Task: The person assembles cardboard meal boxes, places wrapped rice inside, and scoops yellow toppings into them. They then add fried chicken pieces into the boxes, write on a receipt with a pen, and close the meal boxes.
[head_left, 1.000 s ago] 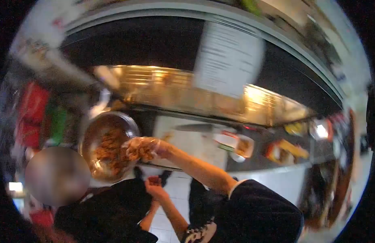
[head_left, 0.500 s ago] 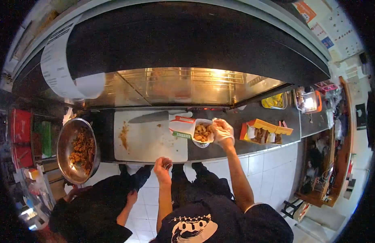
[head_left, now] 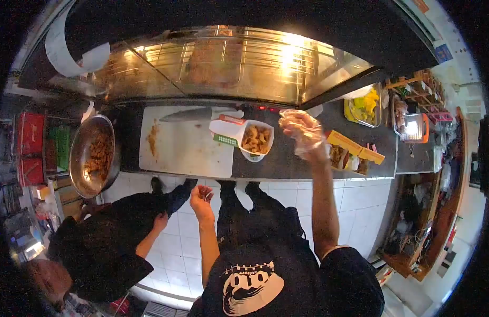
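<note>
A white, red and green takeaway box [head_left: 256, 138] lies with its lid folded back to the left, filled with golden-brown food pieces. It rests over a white rounded item [head_left: 252, 157], mostly hidden beneath it. My right hand [head_left: 303, 134], in a clear plastic glove, hovers right of the box and apart from it. Its fingers look loosely stretched, somewhat blurred, and nothing shows in them. My left hand [head_left: 202, 203] is bare and hangs in front of the counter edge. Its fingers are loosely curled and apart, holding nothing visible.
A large knife [head_left: 186, 114] lies on the stained white cutting board [head_left: 186, 153]. At left, a co-worker [head_left: 107, 232] stands by a metal bowl [head_left: 116, 153] of browned food. An orange-yellow carton [head_left: 355, 148] and a yellow-filled container [head_left: 366, 108] are right. A lit cabinet [head_left: 165, 68] stands behind.
My right hand has left the box's right side and moved right and away from it. The view has tilted, showing more of the lit cabinet. My left hand stays loosely curled.
</note>
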The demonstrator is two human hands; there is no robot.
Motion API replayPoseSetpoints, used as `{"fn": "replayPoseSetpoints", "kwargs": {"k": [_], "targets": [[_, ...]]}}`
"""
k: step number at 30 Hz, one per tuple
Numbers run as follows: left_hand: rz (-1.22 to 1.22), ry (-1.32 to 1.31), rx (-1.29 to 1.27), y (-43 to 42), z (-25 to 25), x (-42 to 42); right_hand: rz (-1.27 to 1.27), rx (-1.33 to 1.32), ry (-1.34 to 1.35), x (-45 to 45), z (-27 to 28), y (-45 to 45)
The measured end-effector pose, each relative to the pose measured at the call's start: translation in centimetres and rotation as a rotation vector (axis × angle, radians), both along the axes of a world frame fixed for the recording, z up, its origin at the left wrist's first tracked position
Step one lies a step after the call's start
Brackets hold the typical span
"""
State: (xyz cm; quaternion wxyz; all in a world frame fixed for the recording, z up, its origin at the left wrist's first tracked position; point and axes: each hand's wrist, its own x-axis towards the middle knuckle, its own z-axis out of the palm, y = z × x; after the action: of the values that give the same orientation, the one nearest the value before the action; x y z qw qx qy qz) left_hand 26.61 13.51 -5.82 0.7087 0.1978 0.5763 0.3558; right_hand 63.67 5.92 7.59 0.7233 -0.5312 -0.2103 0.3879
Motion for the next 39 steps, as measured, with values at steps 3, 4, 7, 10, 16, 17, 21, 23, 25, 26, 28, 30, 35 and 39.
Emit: {"fn": "replayPoseSetpoints", "kwargs": {"k": [3, 4, 7, 10, 16, 17, 21, 23, 25, 26, 28, 30, 35, 39], "targets": [[0.015, -0.006, 0.002, -0.2, -0.3, -0.8, -0.058, 0.05, 0.074, 1.0, 1.8, -3.5], [0.038, 0.004, -0.018, -0.3, -0.2, -0.7, -0.057, 0.108, 0.188, 1.3, 2.1, -4.6], [0.038, -0.021, -0.005, -0.3, 0.3, -0.5, -0.064, 0.136, 0.291, 1.4, 1.9, -6.4], [0.001, -0.006, 0.03, -0.4, 0.7, 0.1, -0.081, 0.088, 0.26, 0.5, 1.8, -7.3], [-0.02, -0.016, 0.011, -0.8, 0.6, 0.4, -0.042, 0.092, 0.21, -0.5, 1.5, -6.6], [-0.019, -0.016, 0.013, -0.8, 0.4, 0.2, -0.021, -0.069, 0.074, -0.5, 1.0, -6.2], [-0.003, -0.008, 0.012, -0.7, 0.5, 0.0, 0.03, -0.267, -0.182, -1.9, -2.3, -4.0], [0.006, 0.003, 0.016, -0.6, 0.7, -0.2, 0.039, -0.192, -0.138, -2.3, -4.1, -3.0], [0.022, -0.01, 0.016, -0.4, 0.8, -0.5, 0.016, -0.178, -0.044, -2.9, -4.8, -2.1], [0.025, -0.009, 0.016, -0.3, 0.9, -0.6, 0.028, -0.096, 0.1, -3.0, -5.1, -1.8], [0.038, 0.002, 0.014, -0.2, 1.0, -0.8, 0.041, -0.02, 0.246, -3.2, -4.8, -1.2], [0.029, 0.0, 0.027, -0.2, 0.6, -1.1, 0.07, -0.491, -0.343, -3.5, -3.9, -0.7], [0.061, -0.011, 0.021, 0.3, -0.5, -1.9, -0.243, -0.565, -0.929, -2.9, -1.3, 0.4], [0.059, -0.004, 0.017, 0.8, -0.7, -1.8, -0.151, -0.674, -0.739, -1.5, 2.0, -0.5]]}}
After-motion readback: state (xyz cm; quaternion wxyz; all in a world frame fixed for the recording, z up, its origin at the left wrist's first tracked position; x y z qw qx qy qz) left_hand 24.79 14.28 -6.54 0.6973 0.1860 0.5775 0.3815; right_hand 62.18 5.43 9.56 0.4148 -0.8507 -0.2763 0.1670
